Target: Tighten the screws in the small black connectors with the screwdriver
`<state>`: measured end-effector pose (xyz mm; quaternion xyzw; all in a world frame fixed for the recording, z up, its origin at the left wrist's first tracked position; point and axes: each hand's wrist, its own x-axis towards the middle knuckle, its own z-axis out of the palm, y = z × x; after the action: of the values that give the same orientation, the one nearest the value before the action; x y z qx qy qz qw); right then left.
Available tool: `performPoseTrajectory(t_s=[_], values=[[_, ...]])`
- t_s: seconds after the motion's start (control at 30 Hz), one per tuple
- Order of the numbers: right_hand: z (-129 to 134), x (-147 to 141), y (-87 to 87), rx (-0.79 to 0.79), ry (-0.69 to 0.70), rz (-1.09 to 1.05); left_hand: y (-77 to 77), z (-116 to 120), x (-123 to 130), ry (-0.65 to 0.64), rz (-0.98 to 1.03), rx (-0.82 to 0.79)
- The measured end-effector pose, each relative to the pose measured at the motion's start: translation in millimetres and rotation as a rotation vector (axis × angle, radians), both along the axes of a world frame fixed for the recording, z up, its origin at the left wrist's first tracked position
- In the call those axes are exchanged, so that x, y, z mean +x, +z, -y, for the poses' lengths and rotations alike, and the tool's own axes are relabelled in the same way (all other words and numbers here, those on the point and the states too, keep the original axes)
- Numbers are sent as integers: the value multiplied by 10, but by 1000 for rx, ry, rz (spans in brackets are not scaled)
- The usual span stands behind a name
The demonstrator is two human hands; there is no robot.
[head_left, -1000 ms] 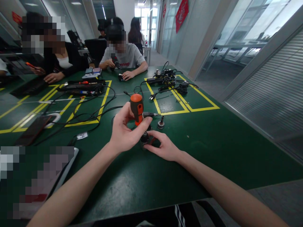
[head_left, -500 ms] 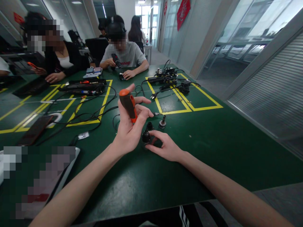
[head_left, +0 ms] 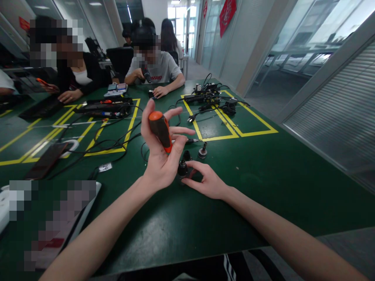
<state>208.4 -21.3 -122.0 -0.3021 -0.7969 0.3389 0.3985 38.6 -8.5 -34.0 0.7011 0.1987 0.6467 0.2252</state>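
Note:
My left hand [head_left: 159, 166] holds a screwdriver [head_left: 161, 130] with an orange and dark grey handle, lodged between thumb and palm. Its other fingers stretch away loosely, and the shaft is hidden behind the hand. Close by on the right, my right hand [head_left: 209, 182] pinches a small black part [head_left: 183, 168] with a narrow upright top, thumb and fingers around its lower side. Just behind that stands a second black cylindrical part [head_left: 187, 155]. A part with a round metallic base and a stem [head_left: 202, 151] stands on the green table a little farther off.
Tangled black cables and adapters [head_left: 211, 97] lie inside yellow tape lines at the back right. On the left are a black tray with tools [head_left: 105, 107], a dark phone [head_left: 47, 158] and more cables. A co-worker [head_left: 158, 66] sits opposite, holding a dark tool; another sits farther left.
The fingers of my left hand have spread a little, and the screwdriver handle has shifted slightly. My right hand stays on the black part. The co-worker opposite has moved the dark tool slightly.

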Motion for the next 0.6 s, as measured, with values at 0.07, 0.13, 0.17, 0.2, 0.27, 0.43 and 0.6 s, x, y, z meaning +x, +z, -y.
performPoseTrajectory(t_s=[0.07,0.13,0.17,0.2,0.27,0.43,0.6], values=[[1,1,-3,-2,0,-5,40,18,-2,-29,8,4],[1,3,-6,-4,-5,-4,87,27,-17,-8,24,4],[1,4,-6,-5,-6,-4,111,26,-33,-1,20,5],[1,6,-5,-7,-5,-5,135,21,-54,12,0,-6],[1,8,0,-16,4,-8,184,7,-110,52,-59,31],[-1,9,9,-21,4,-12,316,13,-237,98,-228,15],[-2,11,12,-1,12,-8,383,48,-279,102,-276,8]])
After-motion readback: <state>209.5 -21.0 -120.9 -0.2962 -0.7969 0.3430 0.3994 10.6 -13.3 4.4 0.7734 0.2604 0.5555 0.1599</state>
